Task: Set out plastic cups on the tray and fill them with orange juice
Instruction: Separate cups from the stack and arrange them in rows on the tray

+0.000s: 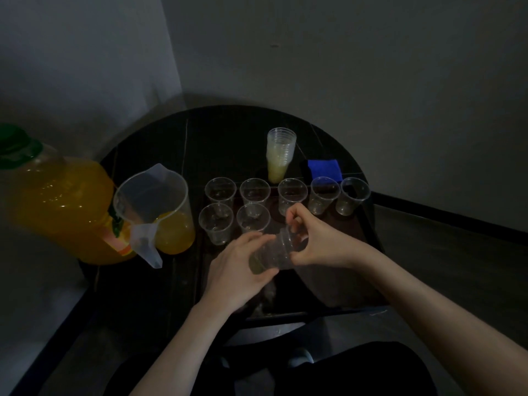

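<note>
Dim room. Round dark counter point(177, 281) pushed into a corner where two pale walls point(371, 67) meet. Counter top shows thin seam lines. Folded blue cloth point(325, 169) lies at the counter's far right edge. Dark baseboard point(445, 214) runs along the foot of the right wall. Grey floor point(457, 267) right of the counter. Black clothing point(357, 370) at bottom of view, a pale shoe tip point(300, 357) just above it.
</note>
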